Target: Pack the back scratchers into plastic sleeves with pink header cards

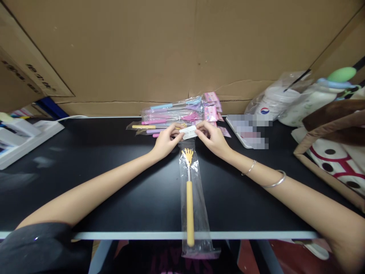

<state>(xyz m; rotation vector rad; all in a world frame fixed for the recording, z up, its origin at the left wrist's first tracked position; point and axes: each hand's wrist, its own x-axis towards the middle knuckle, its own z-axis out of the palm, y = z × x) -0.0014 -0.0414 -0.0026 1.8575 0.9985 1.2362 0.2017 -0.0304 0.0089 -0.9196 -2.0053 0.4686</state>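
Both hands pinch a small white card with faint print, held just above the desk's middle. My left hand grips its left end between thumb and fingers. At the opposite end, the thumb and fingers of my right hand are closed on it. Directly below lies a yellow back scratcher, claw end toward my hands, inside a transparent plastic bag. The bag's top reaches up near the card; whether they touch I cannot tell. Its bottom overhangs the desk's front edge.
Behind my hands is a pile of bagged back scratchers, several with pink header cards. A phone, partly pixelated, lies to the right, near a bagged cup, a bottle and a brown bag. A white power strip sits left.
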